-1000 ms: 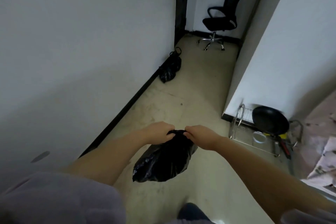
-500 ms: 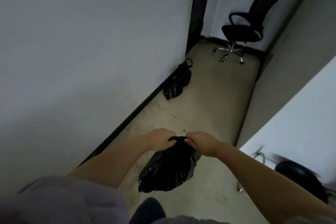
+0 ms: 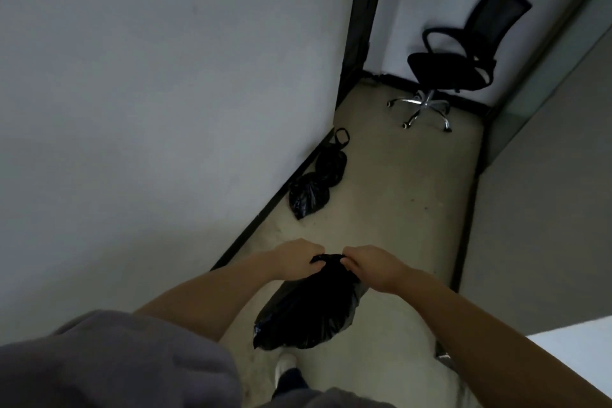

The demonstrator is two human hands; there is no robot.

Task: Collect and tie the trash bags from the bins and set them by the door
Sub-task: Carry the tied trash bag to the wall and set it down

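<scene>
The step in hand looked like tying: the left hand [image 3: 295, 258] and right hand [image 3: 371, 267] each had a tight grip on the gathered neck of the black trash bag [image 3: 308, 311], which hung clear of the floor [image 3: 397, 209]. Next, the knot needed finishing, then carrying to the two bags [image 3: 316, 182] lying against the wall ahead.

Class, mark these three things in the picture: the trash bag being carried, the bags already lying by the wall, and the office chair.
carried trash bag [image 3: 308, 315], head view, on its bulging black body.
bags by the wall [image 3: 311, 190], head view, on the nearer bag.
office chair [image 3: 445, 71], head view, on the seat.
</scene>
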